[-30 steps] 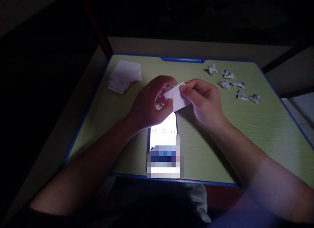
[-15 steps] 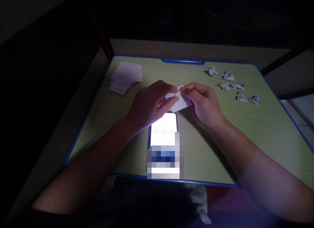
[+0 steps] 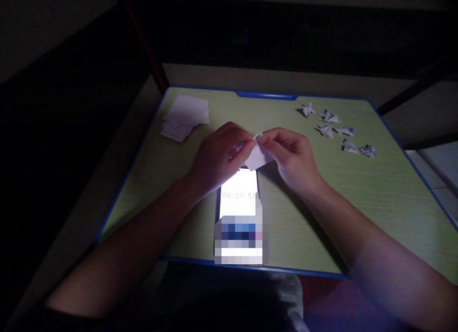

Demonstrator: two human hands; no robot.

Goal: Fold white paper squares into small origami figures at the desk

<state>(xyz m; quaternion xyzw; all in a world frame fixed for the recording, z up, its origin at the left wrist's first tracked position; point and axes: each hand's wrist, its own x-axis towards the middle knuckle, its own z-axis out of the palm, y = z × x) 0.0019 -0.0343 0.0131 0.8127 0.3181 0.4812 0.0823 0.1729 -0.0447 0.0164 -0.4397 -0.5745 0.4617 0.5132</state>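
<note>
A small piece of white paper (image 3: 258, 159) is held between both hands above the middle of the table, just beyond the phone. My left hand (image 3: 223, 150) pinches its upper left edge between thumb and fingers. On the other side, my right hand (image 3: 293, 153) grips the upper right part, thumb on top. The top of the paper looks folded, though the fingertips cover most of the crease. Below the hands lies a lit phone (image 3: 238, 184) showing a running timer, its lower part pixelated.
A loose stack of white paper sheets (image 3: 186, 111) lies at the far left of the table (image 3: 304, 236). Several small folded paper figures (image 3: 326, 130) sit at the far right. Blue edging rims the tabletop. Surroundings are dark.
My left thumb and fingers have closed together on the paper's top edge, where they were apart before. Both hands have drawn closer together. The view has tilted slightly upward.
</note>
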